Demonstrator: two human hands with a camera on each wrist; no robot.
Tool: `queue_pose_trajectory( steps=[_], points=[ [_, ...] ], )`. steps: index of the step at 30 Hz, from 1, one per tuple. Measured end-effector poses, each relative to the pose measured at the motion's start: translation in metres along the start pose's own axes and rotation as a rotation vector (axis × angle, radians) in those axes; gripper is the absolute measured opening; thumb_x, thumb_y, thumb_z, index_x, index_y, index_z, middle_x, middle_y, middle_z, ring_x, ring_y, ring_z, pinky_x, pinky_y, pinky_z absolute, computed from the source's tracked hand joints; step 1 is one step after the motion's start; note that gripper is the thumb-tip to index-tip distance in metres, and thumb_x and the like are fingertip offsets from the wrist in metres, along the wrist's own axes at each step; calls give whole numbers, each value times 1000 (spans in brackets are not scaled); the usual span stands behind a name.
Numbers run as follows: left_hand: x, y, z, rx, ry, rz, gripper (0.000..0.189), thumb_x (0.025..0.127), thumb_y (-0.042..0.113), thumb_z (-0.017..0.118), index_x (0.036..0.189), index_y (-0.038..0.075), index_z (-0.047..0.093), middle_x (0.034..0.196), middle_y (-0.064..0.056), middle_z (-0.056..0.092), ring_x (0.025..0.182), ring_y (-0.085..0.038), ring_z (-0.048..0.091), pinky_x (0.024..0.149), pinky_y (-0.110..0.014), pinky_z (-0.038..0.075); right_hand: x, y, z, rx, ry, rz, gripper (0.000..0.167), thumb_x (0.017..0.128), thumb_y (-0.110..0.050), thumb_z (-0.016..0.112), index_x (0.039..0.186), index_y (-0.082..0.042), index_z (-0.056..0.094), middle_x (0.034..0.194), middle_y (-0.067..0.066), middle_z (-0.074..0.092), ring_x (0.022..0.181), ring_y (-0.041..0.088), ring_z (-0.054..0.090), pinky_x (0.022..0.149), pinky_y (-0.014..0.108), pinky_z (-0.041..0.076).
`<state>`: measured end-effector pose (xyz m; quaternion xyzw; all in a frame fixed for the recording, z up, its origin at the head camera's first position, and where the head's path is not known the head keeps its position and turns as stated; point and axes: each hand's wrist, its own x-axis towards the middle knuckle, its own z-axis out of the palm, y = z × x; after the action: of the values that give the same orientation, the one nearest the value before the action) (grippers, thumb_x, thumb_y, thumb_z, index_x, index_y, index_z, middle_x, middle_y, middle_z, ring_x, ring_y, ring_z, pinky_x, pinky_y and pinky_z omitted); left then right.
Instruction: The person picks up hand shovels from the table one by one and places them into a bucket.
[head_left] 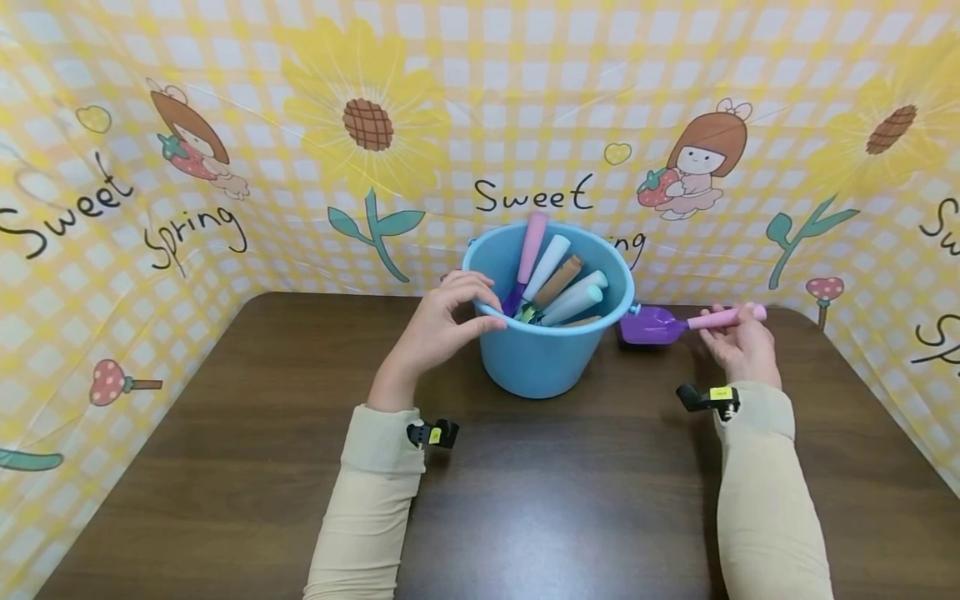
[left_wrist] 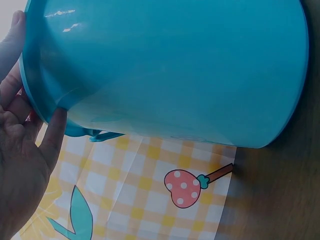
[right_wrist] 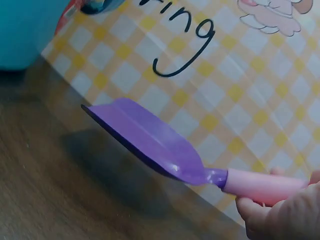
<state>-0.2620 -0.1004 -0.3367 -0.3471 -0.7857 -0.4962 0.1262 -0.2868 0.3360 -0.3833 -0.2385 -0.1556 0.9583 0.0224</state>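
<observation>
The left hand (head_left: 442, 321) grips the bucket (head_left: 551, 358) rim, likely steadying it. The right hand (head_left: 738, 337) pinches 1 trowel (head_left: 675, 322) by its pink handle, blade just clear of the table (head_left: 570, 492).

Dark wood-grain bench (head_left: 570, 500). Yellow checked backdrop (head_left: 480, 100) encloses it on three sides: sunflowers, cartoon girls, strawberries, "Sweet Spring" lettering.

We see bright, even light with soft shadows on the table (head_left: 562, 500). The head view bends at its edges. Both wrist views look dimmer and slightly blurred.
</observation>
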Motion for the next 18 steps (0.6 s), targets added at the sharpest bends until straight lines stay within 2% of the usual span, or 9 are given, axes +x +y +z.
queue_pose_trajectory(
  steps=[4, 7, 10, 14, 18],
  points=[
    [0, 0, 0, 2, 2, 3, 11, 83, 12, 80, 89, 8, 72, 100, -7, 72, 121, -20, 51, 111, -46, 37, -5, 2, 1, 55, 25, -47, 22, 105, -24, 43, 124, -34, 44, 114, 6, 48, 114, 21, 49, 122, 32, 20],
    [0, 1, 0, -3, 5, 8, 11, 83, 11, 80, 89, 7, 72, 100, -7, 72, 122, -21, 51, 111, -46, 38, -8, 2, 2, 108, 46, -72, 17, 106, -23, 40, 120, -32, 45, 114, 4, 47, 113, 18, 48, 119, 32, 26],
    [0, 1, -1, -10, 6, 9, 11, 83, 11, 80, 89, 7, 72, 100, -8, 72, 122, -21, 51, 111, -47, 38, -9, 2, 4, 140, 35, -85, 15, 106, -25, 37, 118, -30, 43, 112, 3, 45, 113, 17, 47, 116, 32, 28],
    [-1, 1, -2, -13, 9, 0, 11, 83, 10, 80, 90, 7, 72, 103, -11, 71, 122, -21, 51, 111, -47, 38, -10, 5, 8, 122, 18, -104, 28, 106, -25, 35, 129, -40, 38, 109, 3, 44, 109, 17, 47, 113, 31, 29],
    [-1, 0, -2, -13, 13, -3, 10, 83, 10, 80, 90, 7, 72, 104, -10, 71, 122, -21, 51, 110, -47, 38, -12, 8, 12, 107, 4, -122, 31, 106, -25, 34, 130, -45, 35, 103, 5, 44, 101, 19, 47, 110, 31, 32]
  ],
)
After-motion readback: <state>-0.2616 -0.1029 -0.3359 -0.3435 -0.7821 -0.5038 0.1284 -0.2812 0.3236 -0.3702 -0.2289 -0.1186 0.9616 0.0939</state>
